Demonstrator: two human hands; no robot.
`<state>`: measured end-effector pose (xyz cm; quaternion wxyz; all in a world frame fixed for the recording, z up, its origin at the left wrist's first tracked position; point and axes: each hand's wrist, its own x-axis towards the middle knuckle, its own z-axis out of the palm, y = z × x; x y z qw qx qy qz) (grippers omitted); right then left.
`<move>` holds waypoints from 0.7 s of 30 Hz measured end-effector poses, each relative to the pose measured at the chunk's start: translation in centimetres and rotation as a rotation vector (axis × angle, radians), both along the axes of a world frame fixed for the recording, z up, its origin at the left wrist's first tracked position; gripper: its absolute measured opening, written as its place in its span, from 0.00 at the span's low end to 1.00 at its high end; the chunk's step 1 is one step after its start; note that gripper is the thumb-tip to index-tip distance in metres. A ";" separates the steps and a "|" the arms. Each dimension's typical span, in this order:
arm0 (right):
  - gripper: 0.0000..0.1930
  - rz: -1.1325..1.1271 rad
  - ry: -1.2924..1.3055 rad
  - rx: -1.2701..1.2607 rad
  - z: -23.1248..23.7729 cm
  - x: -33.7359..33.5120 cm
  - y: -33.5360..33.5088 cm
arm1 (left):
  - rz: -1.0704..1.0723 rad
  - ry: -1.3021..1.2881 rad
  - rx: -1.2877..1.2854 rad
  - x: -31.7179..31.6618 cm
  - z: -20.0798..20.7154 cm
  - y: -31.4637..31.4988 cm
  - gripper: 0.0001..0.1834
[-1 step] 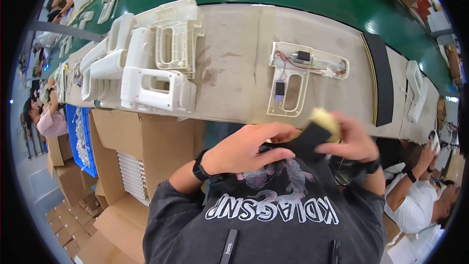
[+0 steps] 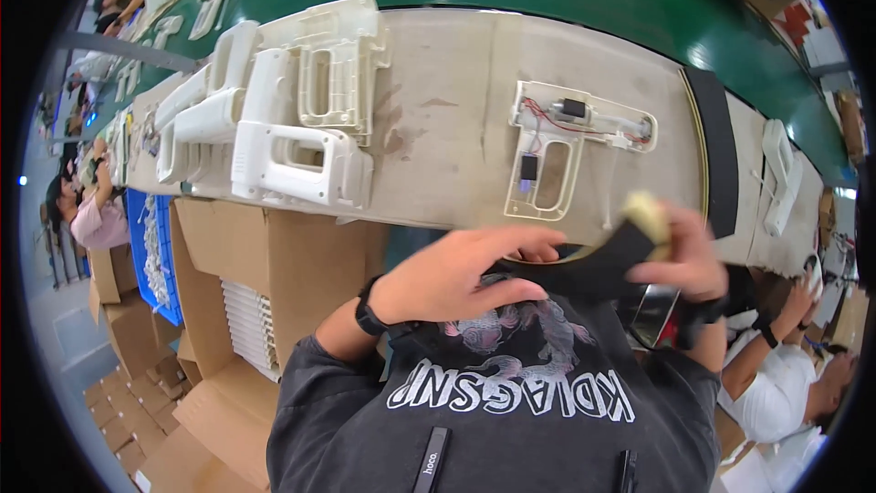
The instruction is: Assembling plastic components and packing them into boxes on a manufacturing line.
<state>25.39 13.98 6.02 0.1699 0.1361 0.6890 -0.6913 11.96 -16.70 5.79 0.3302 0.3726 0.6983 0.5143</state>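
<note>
Tabletop (image 2: 447,119) carries a white housing (image 2: 558,130), motor (image 2: 572,110) and wires (image 2: 538,111) already in, no cover on; left hand (image 2: 465,276) and right hand (image 2: 683,256) grip a loose black strip (image 2: 593,263) (bent, yellow-backed) off the near edge.

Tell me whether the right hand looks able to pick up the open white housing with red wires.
Probably not now: the right hand holds the black strip. Otherwise the open white housing lies uncovered on the table, nearby.

Dull black strip (image 2: 598,260), shiny green belt (image 2: 584,0)
Left of the person's left hand (image 2: 447,278), the box (image 2: 319,265) is matt brown card; beyond that hand, the white shells (image 2: 269,96) are smooth plastic.
</note>
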 end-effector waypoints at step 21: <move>0.17 -0.178 0.573 1.124 2.7 -2.5 8.8 | 0.899 0.621 -0.724 -12.4 3.1 -15.1 0.39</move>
